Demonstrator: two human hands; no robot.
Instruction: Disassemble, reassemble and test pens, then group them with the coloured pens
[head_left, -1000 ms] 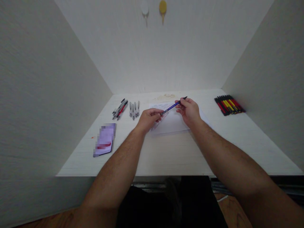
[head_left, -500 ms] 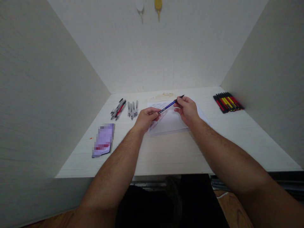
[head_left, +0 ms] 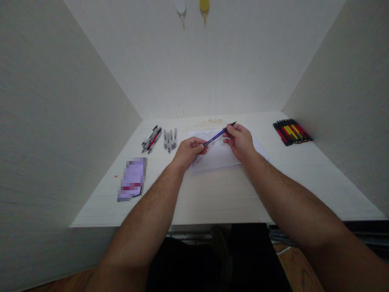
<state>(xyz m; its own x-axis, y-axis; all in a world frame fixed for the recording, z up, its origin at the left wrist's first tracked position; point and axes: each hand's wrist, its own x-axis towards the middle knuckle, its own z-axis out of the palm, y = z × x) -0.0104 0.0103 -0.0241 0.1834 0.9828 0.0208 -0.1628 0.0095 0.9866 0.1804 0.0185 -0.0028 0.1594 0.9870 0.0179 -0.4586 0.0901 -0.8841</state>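
A blue pen (head_left: 218,135) with a black tip section slants up to the right between my two hands. My left hand (head_left: 191,151) is closed on its lower left end in a pinch. Near the black tip end, my right hand (head_left: 240,140) grips it between thumb and fingers. The pen is held above white paper sheets (head_left: 223,159), which carry some scribbled marks on their left part. My hands and wrists cover parts of the sheets.
Grey and red pens (head_left: 152,140) lie at the left, beside several clear pens (head_left: 170,140). A blurred-out phone (head_left: 133,178) rests at the front left. Black, red and yellow pens (head_left: 291,132) form a row at the right. Walls (head_left: 212,73) enclose the desk (head_left: 219,198) on three sides.
Both hands keep hold of the pen in nearly the same place. A small pale point now shows at the black tip, where it was not visible before.
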